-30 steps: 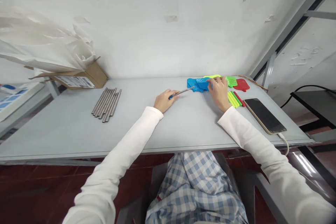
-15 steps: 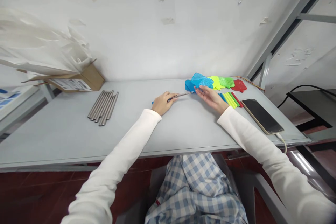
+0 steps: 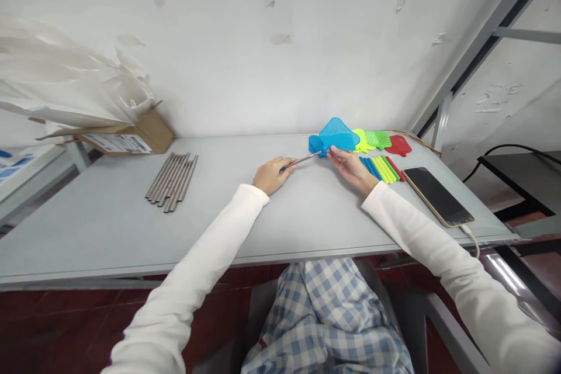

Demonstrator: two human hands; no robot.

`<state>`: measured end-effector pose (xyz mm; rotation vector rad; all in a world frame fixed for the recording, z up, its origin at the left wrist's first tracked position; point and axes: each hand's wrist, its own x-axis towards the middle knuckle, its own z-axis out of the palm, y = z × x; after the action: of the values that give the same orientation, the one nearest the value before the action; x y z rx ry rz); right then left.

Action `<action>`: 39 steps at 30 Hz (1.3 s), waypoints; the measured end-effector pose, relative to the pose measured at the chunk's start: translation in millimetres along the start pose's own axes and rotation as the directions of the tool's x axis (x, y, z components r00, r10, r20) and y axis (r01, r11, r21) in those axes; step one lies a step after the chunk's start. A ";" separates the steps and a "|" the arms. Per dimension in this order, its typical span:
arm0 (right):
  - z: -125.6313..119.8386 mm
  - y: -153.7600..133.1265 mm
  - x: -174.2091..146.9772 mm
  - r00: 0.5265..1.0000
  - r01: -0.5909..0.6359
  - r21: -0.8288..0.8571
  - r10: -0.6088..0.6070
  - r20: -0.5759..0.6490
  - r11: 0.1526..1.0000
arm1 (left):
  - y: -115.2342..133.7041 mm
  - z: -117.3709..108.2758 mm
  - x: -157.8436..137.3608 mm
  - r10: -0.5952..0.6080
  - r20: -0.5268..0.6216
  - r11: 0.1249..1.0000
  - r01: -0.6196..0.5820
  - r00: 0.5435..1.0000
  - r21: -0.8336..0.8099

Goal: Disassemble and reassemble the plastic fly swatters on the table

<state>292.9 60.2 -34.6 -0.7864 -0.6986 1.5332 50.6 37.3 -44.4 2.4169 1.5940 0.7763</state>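
My left hand (image 3: 272, 175) is closed around a thin metal rod (image 3: 307, 159) with a dark blue grip partly hidden in the palm. The rod points right, its tip close to the base of a blue mesh fly swatter head (image 3: 339, 135). My right hand (image 3: 353, 170) pinches that blue head near its base; whether rod and head are joined I cannot tell. More blue plastic (image 3: 314, 143) lies just behind. Next to it on the table are a yellow head (image 3: 362, 141), a green head (image 3: 379, 139) and a red head (image 3: 398, 145).
Blue, yellow, green and red grip tubes (image 3: 384, 169) lie right of my right hand. A phone (image 3: 438, 196) with a white cable is near the table's right edge. Several metal tubes (image 3: 172, 181) lie at left, before a cardboard box (image 3: 149, 131). A white wall stands behind the table.
The blue head has turned and tipped up, showing more of its mesh face. My right hand has shifted slightly, uncovering more of the blue grip tubes. The left hand stays nearly in place.
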 end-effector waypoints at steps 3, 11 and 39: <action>-0.9 2.7 0.2 1.000 -0.002 -0.022 0.003 0.012 1.000 | 0.7 -0.8 0.1 0.005 0.007 1.000 -0.005 1.000 -0.013; -1.4 5.2 1.0 0.997 -0.062 -0.011 0.062 0.043 0.998 | 3.2 -2.9 0.3 -0.011 0.016 0.999 0.011 1.000 -0.043; 0.8 4.6 -6.0 0.988 0.069 -0.106 -0.054 0.144 0.992 | 3.2 -6.3 -1.3 -0.011 0.028 0.999 0.012 1.000 -0.045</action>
<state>289.9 53.7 -37.3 -0.7364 -0.9109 1.5144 49.8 33.8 -38.2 2.3743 1.5620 0.7648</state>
